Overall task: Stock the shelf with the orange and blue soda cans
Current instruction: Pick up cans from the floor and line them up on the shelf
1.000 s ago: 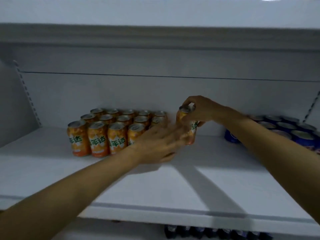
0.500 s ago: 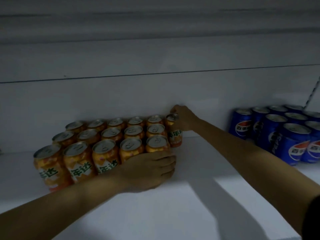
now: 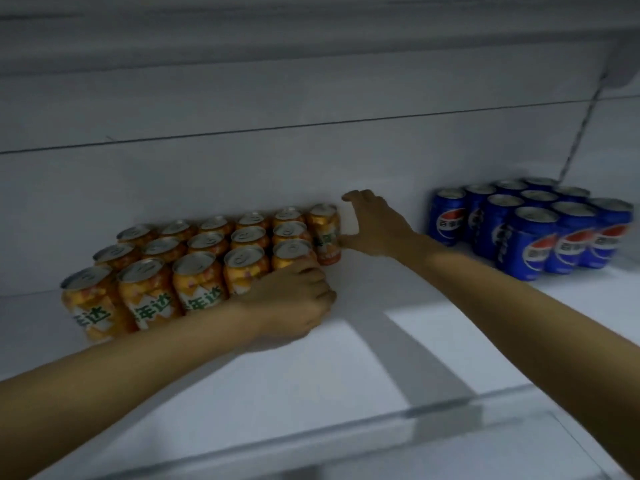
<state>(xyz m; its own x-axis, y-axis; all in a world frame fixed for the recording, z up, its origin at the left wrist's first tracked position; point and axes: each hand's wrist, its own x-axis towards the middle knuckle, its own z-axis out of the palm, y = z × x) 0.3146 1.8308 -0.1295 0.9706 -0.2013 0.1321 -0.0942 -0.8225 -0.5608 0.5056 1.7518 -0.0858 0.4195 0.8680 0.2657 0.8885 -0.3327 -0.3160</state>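
A block of several orange soda cans [image 3: 194,268] stands in rows at the back left of the white shelf [image 3: 433,358]. My left hand [image 3: 294,303] wraps the lower part of the front row's rightmost orange can [image 3: 289,252]. My right hand [image 3: 375,223] is beside the back row's end can [image 3: 325,233], fingers spread and lifted off it, with the thumb close to its side. Several blue soda cans [image 3: 540,230] stand grouped at the back right.
The shelf's back wall [image 3: 242,168] is right behind the cans. A slotted upright [image 3: 581,133] runs up the right rear corner. The shelf's front lip [image 3: 346,441] crosses the lower view. Bare shelf lies between the orange and blue groups.
My right hand set the orange can down at the back row's end and opened off it. My left hand brought a can to the front row's right end. The view moved closer.
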